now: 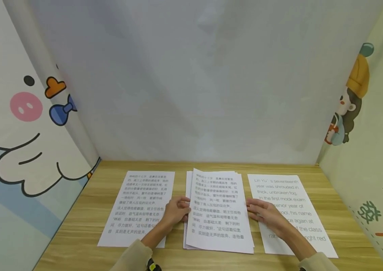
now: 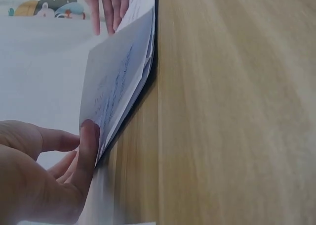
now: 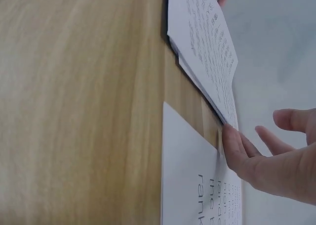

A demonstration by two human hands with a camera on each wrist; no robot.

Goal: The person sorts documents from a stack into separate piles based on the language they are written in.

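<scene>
A small stack of printed paper sheets (image 1: 216,214) lies at the middle of the table, its top sheet set a little askew over the others. At the stack's left edge, my left hand (image 1: 176,210) pinches the top sheet, and the left wrist view shows that sheet's underside (image 2: 109,81) raised toward the fingers. The fingertips of my right hand (image 1: 269,216) touch the stack's right edge. In the right wrist view, the right hand (image 3: 276,160) has one finger along the paper edge, with thumb and other fingers spread apart.
To the left lies a single sheet with Chinese text (image 1: 140,207), partly under my left forearm. A sheet with larger English text (image 1: 279,184) is on the right, beneath my right hand and forearm. The wooden table (image 1: 66,241) meets a pale back wall (image 1: 205,94) and decorated side panels.
</scene>
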